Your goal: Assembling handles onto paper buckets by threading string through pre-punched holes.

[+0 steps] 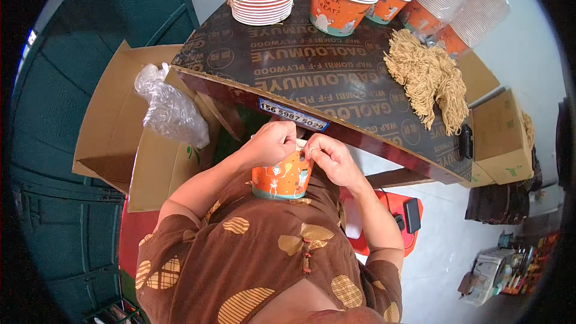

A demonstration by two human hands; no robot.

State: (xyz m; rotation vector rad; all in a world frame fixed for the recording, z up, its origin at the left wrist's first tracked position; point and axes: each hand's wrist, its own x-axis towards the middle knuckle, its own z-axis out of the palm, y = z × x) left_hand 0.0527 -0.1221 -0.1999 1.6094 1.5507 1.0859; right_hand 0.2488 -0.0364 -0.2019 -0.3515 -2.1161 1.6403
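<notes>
An orange paper bucket (pixel 279 179) with Halloween figures and a teal base stands upright against my lap, below the table edge. My left hand (pixel 276 144) is closed at the left side of its rim, knuckles up, covering part of the white lip. On the opposite side my right hand (pixel 331 159) pinches the rim, its thumb and forefinger bent together. Both hands are close to each other over the bucket's mouth. Whether a cord end lies between the fingers is hidden. A tangled bundle of tan cords (pixel 426 75) lies on the dark plywood table (pixel 336 72).
Nested orange buckets (pixel 262 3) and a shorter stack (pixel 342 6) stand at the table's far side, with plastic-wrapped stacks (pixel 444 0) to the right. An open carton (pixel 114 114) with a clear plastic bag (pixel 171 108) is at left. A red stool (pixel 408 207) holds a phone (pixel 412 215).
</notes>
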